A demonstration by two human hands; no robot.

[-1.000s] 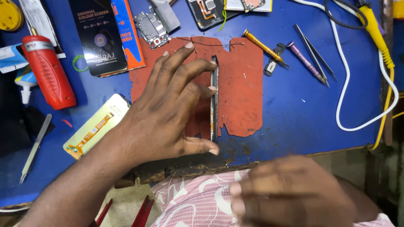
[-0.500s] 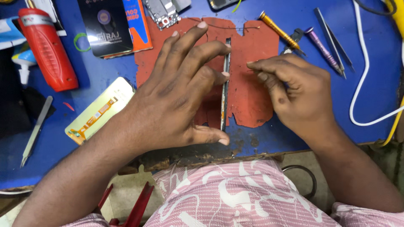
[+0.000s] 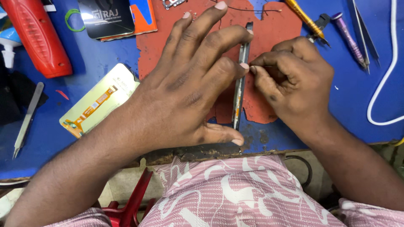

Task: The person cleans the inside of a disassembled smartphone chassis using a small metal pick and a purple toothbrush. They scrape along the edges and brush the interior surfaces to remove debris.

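**Phone frame held on edge over the red mat**

The phone frame [image 3: 240,80] stood on its long edge on the red work mat [image 3: 275,46], near the front of the blue desk [image 3: 105,46]. That posture presented the thin side seam upward, which appeared to be the reason for holding it so.

The left hand [image 3: 189,92] was spread wide, fingers braced against one face of the frame and the thumb hooked round its near end, so the part could not tip or slide. The right hand [image 3: 292,80] was closed narrow, thumb and forefinger pinched at the seam about midway along; whether a small tool or sliver sat in that pinch could not be told.

Further out, a pale display panel [image 3: 99,101] with its orange flex lay left of the mat. A red bottle [image 3: 38,35] lay at the far left, a metal spudger [image 3: 26,120] below it. A yellow-handled driver [image 3: 304,17], a purple driver [image 3: 349,40] and tweezers [image 3: 362,29] lay right, within reach.
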